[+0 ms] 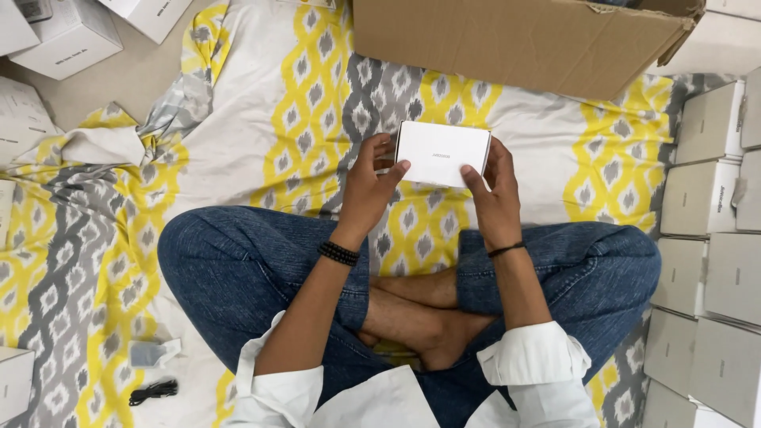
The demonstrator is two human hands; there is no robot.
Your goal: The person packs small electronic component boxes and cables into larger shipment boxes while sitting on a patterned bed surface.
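White box (level) between raised hands.

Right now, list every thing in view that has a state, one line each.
small white box: closed, held up in both hands
left hand: gripping the box's left end
right hand: gripping the box's right end
large cardboard carton: flap open at right
stacked white boxes: closed
black cable: coiled, lying on patterned sheet

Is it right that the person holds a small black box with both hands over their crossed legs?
Not quite: the box is white, not black. The head view shows the left hand and right hand holding it by its sides over the crossed legs.
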